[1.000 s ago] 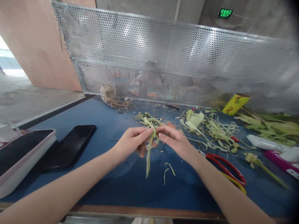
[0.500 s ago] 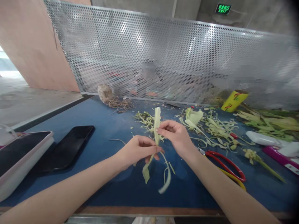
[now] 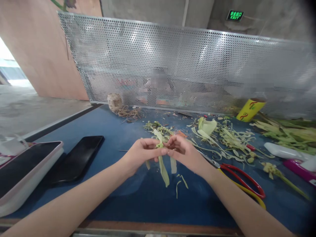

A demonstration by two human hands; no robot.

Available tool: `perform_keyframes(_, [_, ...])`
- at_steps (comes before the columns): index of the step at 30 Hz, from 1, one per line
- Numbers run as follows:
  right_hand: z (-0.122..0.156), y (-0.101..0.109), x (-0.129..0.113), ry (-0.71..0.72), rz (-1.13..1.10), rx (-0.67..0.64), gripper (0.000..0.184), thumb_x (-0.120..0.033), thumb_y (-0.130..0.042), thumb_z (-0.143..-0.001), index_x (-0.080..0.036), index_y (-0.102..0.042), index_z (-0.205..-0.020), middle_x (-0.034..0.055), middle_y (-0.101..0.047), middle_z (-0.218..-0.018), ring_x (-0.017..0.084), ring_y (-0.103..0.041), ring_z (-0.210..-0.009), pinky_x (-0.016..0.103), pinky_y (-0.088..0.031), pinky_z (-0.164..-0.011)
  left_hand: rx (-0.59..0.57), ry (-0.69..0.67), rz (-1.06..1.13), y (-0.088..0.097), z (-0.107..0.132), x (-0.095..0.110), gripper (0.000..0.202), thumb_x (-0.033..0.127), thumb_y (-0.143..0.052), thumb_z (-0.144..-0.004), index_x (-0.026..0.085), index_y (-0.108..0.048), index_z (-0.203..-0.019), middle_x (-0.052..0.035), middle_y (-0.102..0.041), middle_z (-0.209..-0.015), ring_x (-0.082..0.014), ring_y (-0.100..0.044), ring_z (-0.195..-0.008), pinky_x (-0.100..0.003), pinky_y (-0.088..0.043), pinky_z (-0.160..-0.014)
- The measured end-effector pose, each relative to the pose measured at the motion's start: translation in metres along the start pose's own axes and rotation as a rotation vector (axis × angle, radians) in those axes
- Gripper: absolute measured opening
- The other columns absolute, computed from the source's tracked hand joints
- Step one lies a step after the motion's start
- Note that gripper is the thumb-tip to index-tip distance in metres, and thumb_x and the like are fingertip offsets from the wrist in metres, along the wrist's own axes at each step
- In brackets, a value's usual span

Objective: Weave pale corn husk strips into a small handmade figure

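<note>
My left hand is closed, its thumb and fingers pinching a pale green leaf strip that looks like corn husk. One end of the husk pokes up above the fingertips and the longer part hangs below them. Close beside it, my right hand has curled fingers, with thumb and fingertips at the same husk. A second pale piece shows below the right fingers; what holds it is hidden. Thin green scraps lie on the blue table under the hands.
Red-and-yellow-handled scissors lie by my right forearm. Husk shreds and a yellow tube are at right. A black phone lies at left; twine is at the back, before a perforated metal screen.
My right hand has come down and left to meet my left hand. The upright husk strip is now folded or gathered between the fingertips. Thin scraps now lie on the table below.
</note>
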State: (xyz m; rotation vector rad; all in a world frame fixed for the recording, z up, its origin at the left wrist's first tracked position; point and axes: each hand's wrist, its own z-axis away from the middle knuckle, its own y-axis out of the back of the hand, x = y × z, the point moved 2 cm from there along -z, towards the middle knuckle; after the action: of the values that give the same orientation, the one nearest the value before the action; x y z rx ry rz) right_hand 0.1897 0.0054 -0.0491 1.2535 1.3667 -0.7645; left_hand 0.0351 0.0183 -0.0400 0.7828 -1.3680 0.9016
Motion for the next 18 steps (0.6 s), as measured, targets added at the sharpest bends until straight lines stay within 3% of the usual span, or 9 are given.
perform_keyframes(3, [0.003, 0.001, 0.000, -0.004, 0.087, -0.094, 0.016, -0.033, -0.057, -0.074, -0.019, -0.049, -0.074, -0.0013, -0.054, -0.072, 0.011, -0.052, -0.065, 0.023, -0.040, -0.058, 0.035, -0.039, -0.060, 0.002, 0.000, 0.004, 0.017, 0.023, -0.073, -0.057, 0.015, -0.067, -0.071, 0.0023, -0.060, -0.059, -0.0035, -0.044, -0.044, -0.016, -0.037, -0.045])
perform_keyframes(6, [0.004, 0.007, -0.002, 0.013, 0.199, -0.074, 0.017, -0.031, -0.058, -0.074, -0.018, -0.049, -0.067, -0.0025, -0.054, -0.062, 0.010, -0.051, -0.058, 0.023, -0.039, -0.055, 0.065, -0.058, -0.089, 0.002, 0.000, 0.005, 0.016, 0.024, -0.071, -0.059, 0.015, -0.067, -0.071, 0.0020, -0.061, -0.058, -0.0032, -0.042, -0.041, -0.017, -0.035, -0.042])
perform_keyframes(12, [0.008, 0.017, -0.009, 0.067, 0.333, -0.079, 0.018, -0.030, -0.055, -0.076, -0.018, -0.051, -0.063, -0.0002, -0.056, -0.067, 0.012, -0.052, -0.065, 0.025, -0.040, -0.061, 0.028, -0.071, -0.016, 0.004, 0.000, 0.004, 0.013, 0.025, -0.069, -0.062, 0.015, -0.066, -0.070, 0.0034, -0.059, -0.056, -0.0011, -0.036, -0.038, -0.015, -0.030, -0.038])
perform_keyframes(15, [0.009, 0.014, -0.009, 0.036, 0.210, -0.122, 0.012, -0.031, -0.053, -0.078, -0.019, -0.052, -0.076, 0.0004, -0.057, -0.072, 0.013, -0.054, -0.069, 0.026, -0.041, -0.063, -0.035, -0.062, -0.007, 0.002, 0.001, 0.005, 0.017, 0.030, -0.064, -0.068, 0.015, -0.065, -0.075, 0.0021, -0.060, -0.059, -0.0023, -0.040, -0.041, -0.016, -0.032, -0.041])
perform_keyframes(18, [0.008, 0.004, -0.007, 0.010, -0.025, -0.152, 0.025, -0.032, -0.054, -0.077, -0.021, -0.046, -0.098, 0.0008, -0.057, -0.078, 0.012, -0.055, -0.071, 0.026, -0.042, -0.062, -0.093, -0.073, -0.055, -0.002, 0.002, 0.005, 0.032, 0.039, -0.048, -0.079, 0.013, -0.061, -0.064, 0.0015, -0.056, -0.052, -0.0045, -0.044, -0.042, -0.017, -0.035, -0.044])
